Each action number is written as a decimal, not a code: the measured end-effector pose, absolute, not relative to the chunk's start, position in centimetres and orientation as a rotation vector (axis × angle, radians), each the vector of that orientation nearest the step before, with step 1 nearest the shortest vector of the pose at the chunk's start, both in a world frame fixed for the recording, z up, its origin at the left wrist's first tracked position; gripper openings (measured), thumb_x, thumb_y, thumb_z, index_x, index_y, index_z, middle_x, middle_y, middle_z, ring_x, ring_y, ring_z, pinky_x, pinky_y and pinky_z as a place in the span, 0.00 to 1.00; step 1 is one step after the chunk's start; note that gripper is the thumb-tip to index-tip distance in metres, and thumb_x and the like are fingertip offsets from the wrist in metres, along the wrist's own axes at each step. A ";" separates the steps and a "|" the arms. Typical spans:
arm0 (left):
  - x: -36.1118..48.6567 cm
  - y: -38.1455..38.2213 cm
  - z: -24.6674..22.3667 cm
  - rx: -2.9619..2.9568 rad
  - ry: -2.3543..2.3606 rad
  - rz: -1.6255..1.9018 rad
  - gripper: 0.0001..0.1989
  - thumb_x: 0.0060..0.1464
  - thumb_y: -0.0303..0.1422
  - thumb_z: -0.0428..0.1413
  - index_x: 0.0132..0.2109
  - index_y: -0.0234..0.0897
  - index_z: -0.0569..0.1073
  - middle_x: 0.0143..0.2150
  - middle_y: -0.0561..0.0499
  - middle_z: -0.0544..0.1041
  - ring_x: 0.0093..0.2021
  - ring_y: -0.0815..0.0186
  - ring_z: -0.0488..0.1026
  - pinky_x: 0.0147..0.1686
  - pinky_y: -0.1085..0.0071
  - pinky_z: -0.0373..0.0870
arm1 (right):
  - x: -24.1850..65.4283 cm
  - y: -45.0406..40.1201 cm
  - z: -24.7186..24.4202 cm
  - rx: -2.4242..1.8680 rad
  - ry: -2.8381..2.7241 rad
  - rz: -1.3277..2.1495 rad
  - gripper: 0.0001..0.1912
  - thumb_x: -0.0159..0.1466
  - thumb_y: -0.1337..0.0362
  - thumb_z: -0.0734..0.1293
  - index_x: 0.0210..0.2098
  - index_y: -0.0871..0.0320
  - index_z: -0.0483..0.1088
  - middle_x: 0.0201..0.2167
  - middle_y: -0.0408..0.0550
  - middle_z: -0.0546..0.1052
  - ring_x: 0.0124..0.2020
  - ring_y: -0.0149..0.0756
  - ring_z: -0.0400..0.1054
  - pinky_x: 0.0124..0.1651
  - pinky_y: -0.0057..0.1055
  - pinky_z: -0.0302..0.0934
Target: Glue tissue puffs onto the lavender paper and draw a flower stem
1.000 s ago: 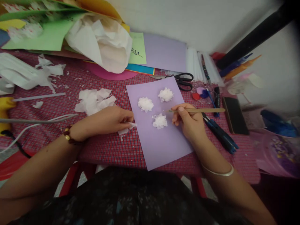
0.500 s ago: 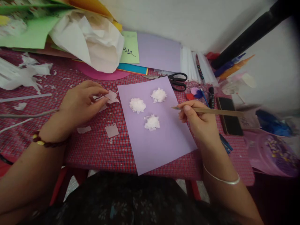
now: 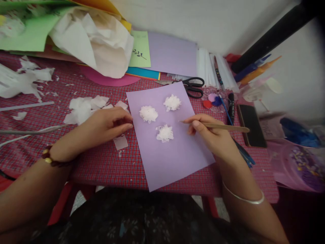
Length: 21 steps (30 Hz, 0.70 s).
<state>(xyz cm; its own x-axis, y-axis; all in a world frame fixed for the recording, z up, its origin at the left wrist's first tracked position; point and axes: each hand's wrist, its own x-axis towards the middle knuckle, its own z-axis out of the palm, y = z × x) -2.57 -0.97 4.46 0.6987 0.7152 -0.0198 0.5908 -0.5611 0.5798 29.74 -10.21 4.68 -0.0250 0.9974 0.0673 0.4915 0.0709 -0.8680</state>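
A purple sheet (image 3: 175, 159) lies on the checked tablecloth with three ruffled white paper flowers on it: one at the left (image 3: 148, 114), one at the upper right (image 3: 172, 102) and one lower (image 3: 165, 133). My right hand (image 3: 205, 130) grips a flat wooden stick (image 3: 228, 127) over the sheet's right side, its thin tip pointing left toward the flowers. At the sheet's left edge is my left hand (image 3: 111, 123), thumb and fingers apart, nothing visible between them. Around it lie white tissue scraps (image 3: 82, 109) and a small square paper piece (image 3: 121, 142).
Black-handled scissors (image 3: 194, 87) sit behind the sheet. To the right are a dark phone (image 3: 252, 125), a black marker (image 3: 231, 105) and a pink tub (image 3: 281, 166). Crumpled white paper (image 3: 101, 40) and coloured sheets pile up at the back left. A grey cable (image 3: 30, 131) runs in from the left.
My left hand has moved right, from the paper scraps to the purple sheet's edge, uncovering a tissue pile. My right hand has shifted left with the stick, bringing its tip nearer the flowers.
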 end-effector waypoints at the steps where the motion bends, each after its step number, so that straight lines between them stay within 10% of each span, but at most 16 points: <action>1: -2.6 -1.0 4.5 2.351 1.005 0.296 0.14 0.60 0.42 0.52 0.43 0.38 0.75 0.39 0.50 0.78 0.36 0.65 0.73 0.37 0.70 0.67 | 29.9 -10.1 4.6 -1.528 -1.582 0.829 0.10 0.69 0.59 0.62 0.41 0.54 0.75 0.28 0.43 0.75 0.32 0.33 0.70 0.37 0.32 0.64; 21: -3.1 -1.0 4.3 2.296 1.105 0.374 0.14 0.58 0.42 0.53 0.43 0.38 0.76 0.37 0.49 0.78 0.35 0.65 0.73 0.35 0.70 0.68 | 28.7 -10.0 3.4 -1.353 -1.377 0.879 0.08 0.68 0.62 0.63 0.37 0.52 0.75 0.24 0.41 0.73 0.27 0.32 0.68 0.32 0.33 0.63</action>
<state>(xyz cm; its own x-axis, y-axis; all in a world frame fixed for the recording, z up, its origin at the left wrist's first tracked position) -3.09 -0.97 4.27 0.6218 0.7831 0.0083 0.6273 -0.5043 0.5934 28.68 -9.98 3.43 0.0970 0.9838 0.1508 0.2775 0.1188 -0.9534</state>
